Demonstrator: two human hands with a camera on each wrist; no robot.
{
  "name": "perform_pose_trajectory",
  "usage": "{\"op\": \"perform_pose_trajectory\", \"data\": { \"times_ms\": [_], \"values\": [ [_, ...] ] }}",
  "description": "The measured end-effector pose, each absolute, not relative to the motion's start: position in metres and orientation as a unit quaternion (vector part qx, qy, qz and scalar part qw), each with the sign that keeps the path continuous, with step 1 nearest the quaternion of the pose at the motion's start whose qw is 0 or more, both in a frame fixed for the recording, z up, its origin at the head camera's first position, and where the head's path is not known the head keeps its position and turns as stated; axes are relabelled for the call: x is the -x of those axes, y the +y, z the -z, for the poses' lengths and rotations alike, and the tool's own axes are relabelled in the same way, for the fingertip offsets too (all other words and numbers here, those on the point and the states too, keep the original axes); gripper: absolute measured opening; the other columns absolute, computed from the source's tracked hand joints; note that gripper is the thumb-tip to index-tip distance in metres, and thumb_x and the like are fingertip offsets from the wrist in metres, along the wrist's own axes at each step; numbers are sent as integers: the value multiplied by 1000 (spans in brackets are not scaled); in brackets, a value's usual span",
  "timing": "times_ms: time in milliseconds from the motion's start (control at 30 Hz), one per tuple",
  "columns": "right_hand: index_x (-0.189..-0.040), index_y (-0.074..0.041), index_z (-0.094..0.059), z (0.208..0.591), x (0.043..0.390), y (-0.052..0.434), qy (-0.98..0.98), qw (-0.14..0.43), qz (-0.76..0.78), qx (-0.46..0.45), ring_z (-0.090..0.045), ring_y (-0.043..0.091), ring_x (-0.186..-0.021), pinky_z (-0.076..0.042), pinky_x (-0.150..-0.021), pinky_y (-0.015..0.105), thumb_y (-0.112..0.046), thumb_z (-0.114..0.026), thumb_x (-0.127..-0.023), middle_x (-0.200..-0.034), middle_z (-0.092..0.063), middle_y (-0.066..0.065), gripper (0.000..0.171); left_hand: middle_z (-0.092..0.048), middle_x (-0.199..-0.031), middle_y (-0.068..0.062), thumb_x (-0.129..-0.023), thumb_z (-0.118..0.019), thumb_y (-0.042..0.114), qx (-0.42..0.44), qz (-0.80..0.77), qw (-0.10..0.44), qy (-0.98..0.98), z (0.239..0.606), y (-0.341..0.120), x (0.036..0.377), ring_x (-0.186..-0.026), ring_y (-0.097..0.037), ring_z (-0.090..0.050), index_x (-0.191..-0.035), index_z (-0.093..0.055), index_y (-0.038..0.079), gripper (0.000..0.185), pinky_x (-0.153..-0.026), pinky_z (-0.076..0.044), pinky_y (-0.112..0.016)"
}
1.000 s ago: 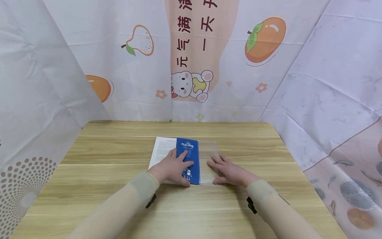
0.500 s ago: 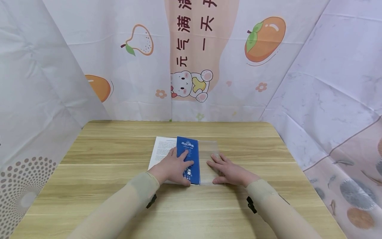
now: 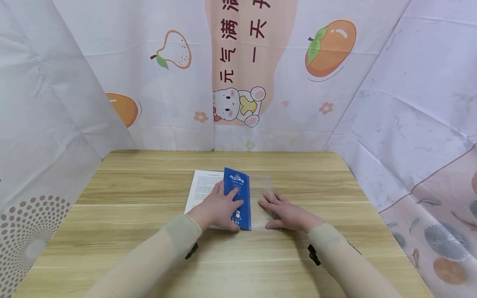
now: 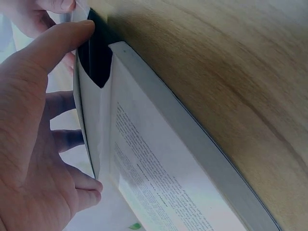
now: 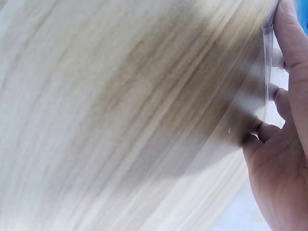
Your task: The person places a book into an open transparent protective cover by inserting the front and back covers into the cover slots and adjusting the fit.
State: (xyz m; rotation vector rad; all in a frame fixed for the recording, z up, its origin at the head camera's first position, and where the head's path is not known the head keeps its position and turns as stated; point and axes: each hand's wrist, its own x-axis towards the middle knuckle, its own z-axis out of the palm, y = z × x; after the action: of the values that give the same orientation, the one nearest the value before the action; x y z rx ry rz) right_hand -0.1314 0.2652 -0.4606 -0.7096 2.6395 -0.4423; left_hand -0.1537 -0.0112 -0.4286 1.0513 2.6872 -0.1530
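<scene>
Head view high, frontal; wrist views close, table-level.

bare wooden surface (image 3: 112, 215) lies open left, right and behind the open white-paged book (image 3: 203, 186); patterned fabric curtains (image 3: 56, 103) wall three sides.

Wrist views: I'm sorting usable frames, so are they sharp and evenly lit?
Left wrist view: dim, the book print legible, the left hand soft. Right wrist view: the table blurred, washed out, glare on the clear sleeve.
</scene>
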Motion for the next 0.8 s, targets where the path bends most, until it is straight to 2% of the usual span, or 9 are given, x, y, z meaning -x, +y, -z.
{"op": "perform_pose_trajectory", "data": {
  "times_ms": [800],
  "values": [
    [-161, -15, -34, 462, 132, 267, 936, 180, 157, 258, -9, 52, -153, -31, -113, 69, -50, -67, -96, -169, -19, 16, 81, -33, -165, -10, -82, -64, 74, -363, 66, 115, 922, 427, -3, 153, -149, -56, -21, -152, -51, 29, 84, -123, -14, -63]
  ]
}}
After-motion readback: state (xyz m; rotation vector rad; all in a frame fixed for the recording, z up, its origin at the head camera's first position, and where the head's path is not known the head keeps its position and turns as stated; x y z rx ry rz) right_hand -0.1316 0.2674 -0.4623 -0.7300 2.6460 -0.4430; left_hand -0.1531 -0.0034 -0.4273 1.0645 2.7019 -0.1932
